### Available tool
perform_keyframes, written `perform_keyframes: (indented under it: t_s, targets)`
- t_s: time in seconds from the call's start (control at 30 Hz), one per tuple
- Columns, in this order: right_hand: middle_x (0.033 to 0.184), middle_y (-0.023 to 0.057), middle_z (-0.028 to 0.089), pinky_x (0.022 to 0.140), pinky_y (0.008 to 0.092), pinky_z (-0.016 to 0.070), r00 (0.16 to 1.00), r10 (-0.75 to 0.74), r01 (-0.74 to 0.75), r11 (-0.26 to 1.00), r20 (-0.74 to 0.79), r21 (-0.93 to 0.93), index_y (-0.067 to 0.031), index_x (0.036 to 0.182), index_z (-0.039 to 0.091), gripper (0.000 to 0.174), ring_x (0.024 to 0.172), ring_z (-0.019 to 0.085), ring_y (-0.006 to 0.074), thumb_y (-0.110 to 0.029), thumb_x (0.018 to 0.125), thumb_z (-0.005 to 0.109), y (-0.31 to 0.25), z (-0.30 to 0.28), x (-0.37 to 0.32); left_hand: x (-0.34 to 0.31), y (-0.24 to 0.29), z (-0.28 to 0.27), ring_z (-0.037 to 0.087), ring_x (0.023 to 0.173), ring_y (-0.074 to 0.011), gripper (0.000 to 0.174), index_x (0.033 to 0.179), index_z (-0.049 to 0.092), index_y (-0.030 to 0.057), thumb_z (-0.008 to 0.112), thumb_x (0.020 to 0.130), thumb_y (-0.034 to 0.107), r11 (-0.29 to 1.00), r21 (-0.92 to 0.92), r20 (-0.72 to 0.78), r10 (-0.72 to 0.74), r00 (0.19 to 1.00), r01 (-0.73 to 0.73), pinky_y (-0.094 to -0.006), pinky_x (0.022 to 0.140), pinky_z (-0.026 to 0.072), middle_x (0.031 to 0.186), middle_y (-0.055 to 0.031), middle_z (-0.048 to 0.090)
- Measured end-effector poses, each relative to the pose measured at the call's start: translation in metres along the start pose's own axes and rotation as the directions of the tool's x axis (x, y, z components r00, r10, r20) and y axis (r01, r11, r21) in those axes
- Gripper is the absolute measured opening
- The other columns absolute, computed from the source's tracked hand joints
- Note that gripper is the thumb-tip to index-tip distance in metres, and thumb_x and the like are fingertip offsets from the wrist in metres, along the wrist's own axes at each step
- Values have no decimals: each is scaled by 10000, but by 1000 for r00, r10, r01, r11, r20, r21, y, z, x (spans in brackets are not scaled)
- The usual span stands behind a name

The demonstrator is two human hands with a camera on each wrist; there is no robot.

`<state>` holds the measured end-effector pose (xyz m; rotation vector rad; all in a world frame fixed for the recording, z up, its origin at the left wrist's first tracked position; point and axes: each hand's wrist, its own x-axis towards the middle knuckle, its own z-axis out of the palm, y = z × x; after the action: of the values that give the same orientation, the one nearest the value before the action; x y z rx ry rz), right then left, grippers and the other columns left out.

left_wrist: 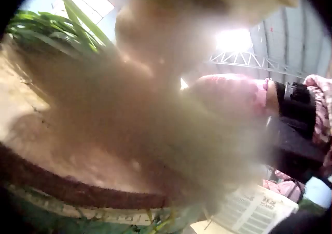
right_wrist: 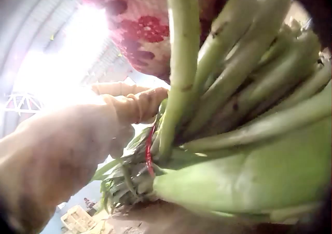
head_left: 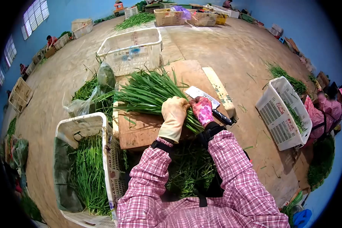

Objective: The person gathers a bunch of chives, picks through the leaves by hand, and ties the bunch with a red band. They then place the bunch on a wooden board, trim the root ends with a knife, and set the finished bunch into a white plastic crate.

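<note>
A bundle of long green stalks [head_left: 150, 91] lies across a wooden board [head_left: 135, 131], leaves to the left and cut ends towards the person. The left hand [head_left: 173, 116], in a cream rubber glove, pinches at the bundle with curled fingers. Close beside it the right hand [head_left: 202, 110], in a pink flowered glove, has its fingers curled at the stalks. In the right wrist view a red tie [right_wrist: 149, 151] runs round the stalks [right_wrist: 249, 83], near the left glove's fingertips [right_wrist: 155, 100]. A cleaver [head_left: 202, 95] with a black handle lies right of the hands. Blur covers much of the left wrist view.
A white crate [head_left: 106, 152] of green stalks stands at the left, and another crate [head_left: 131, 53] beyond the board. Beside the board is a plastic bag [head_left: 89, 102] by loose greens. At the right are a crate [head_left: 285, 114] and a seated person. Cut greens lie below the arms.
</note>
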<state>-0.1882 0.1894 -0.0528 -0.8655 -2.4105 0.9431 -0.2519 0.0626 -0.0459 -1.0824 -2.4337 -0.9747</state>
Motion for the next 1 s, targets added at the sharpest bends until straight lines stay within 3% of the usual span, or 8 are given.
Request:
perform_keyframes:
  t_s: [0.1, 0.33, 0.4, 0.57, 0.77, 0.8, 0.87, 1.0]
  targets:
    - [855, 177, 723, 810, 424, 526, 997, -52, 54, 998, -53, 41, -48, 877, 757, 192, 866, 697, 342, -237, 845, 737, -2, 0, -3, -4, -7, 12, 663, 821, -274, 129, 795, 743, 114, 797, 780, 231, 993, -115, -128, -42, 991, 27, -386, 739, 520, 830, -74, 698]
    - [822, 174, 709, 783, 453, 511, 872, -487, 489, 871, -52, 53, -30, 833, 745, 179, 841, 681, 356, -209, 828, 734, -20, -13, -1, -31, -5, -7, 664, 694, -284, 134, 798, 698, 72, 816, 759, 121, 967, -221, -471, 8, 882, -126, -373, 633, 519, 759, -82, 693]
    - [809, 180, 710, 769, 456, 525, 934, -335, 327, 941, 123, 84, -59, 839, 757, 182, 809, 691, 355, -233, 818, 709, -20, -17, 15, -31, -5, 3, 653, 703, -288, 142, 792, 687, 87, 814, 762, 142, 983, -134, -436, 52, 899, -122, -384, 647, 511, 748, -74, 677]
    - [867, 181, 726, 816, 446, 531, 972, -204, 218, 967, 113, -131, -82, 911, 769, 251, 861, 699, 352, -301, 799, 718, -10, 8, 34, -22, -11, 20, 638, 760, -283, 132, 794, 686, 113, 797, 782, 184, 997, -44, -349, 40, 936, -59, -401, 676, 502, 792, -56, 668]
    - [912, 185, 731, 836, 423, 534, 983, -106, 99, 994, 151, 55, -85, 957, 771, 229, 905, 702, 352, -272, 835, 721, 10, 14, 43, 12, -13, 19, 660, 640, -229, 121, 870, 706, 65, 779, 836, 156, 980, -182, -210, 44, 977, -83, -328, 587, 517, 822, -73, 720]
    - [919, 185, 732, 836, 424, 534, 982, -113, 103, 992, 152, 78, -83, 967, 769, 229, 910, 701, 352, -268, 841, 719, 16, 17, 46, 15, -12, 19, 647, 604, -202, 114, 883, 702, 49, 765, 856, 140, 919, -376, -58, -147, 987, 115, -308, 555, 505, 817, -76, 722]
    - [941, 186, 735, 826, 408, 537, 973, -94, 66, 988, 209, 138, -66, 1007, 756, 234, 913, 705, 332, -240, 858, 708, 16, 13, 47, 25, 2, 1, 621, 530, -147, 101, 908, 693, 17, 737, 896, 108, 609, -604, 325, -401, 856, 514, -269, 491, 481, 808, -80, 725]
    - [946, 184, 736, 826, 387, 535, 957, -23, -43, 975, 289, 219, -53, 1007, 748, 235, 909, 707, 321, -229, 861, 692, 13, 6, 49, 35, -6, -3, 561, 495, -97, 75, 887, 673, 10, 705, 918, 69, 607, -592, 435, -314, 844, 531, -241, 460, 453, 763, -62, 690]
